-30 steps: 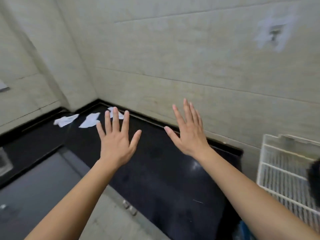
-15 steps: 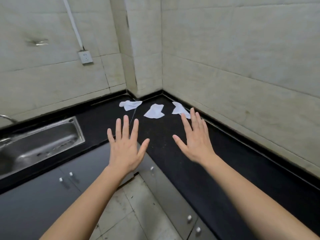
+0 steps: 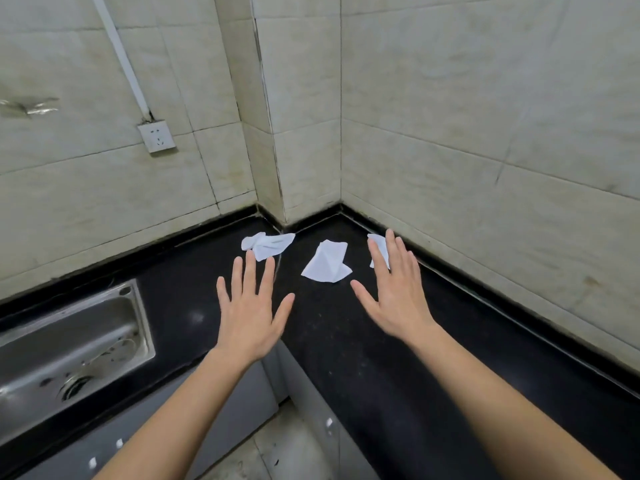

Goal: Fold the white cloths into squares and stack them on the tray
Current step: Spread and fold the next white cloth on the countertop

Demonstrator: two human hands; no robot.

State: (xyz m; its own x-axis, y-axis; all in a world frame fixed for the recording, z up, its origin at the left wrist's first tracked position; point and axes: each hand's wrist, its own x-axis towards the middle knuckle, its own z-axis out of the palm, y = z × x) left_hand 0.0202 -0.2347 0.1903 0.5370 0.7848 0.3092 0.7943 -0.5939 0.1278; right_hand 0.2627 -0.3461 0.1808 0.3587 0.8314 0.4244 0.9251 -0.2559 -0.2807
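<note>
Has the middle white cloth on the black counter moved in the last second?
No. The middle cloth lies in the same spot before the wall corner, between the left cloth and right cloth; only the camera turned.

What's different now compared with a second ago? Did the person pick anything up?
The view swung left, from the wire tray to the corner; the tray is out of sight now and the sink shows. The left hand and right hand have drawn nearer the three white cloths. Nothing was picked up: the hands stay open and empty, and the cloths lie crumpled where they were.
</note>
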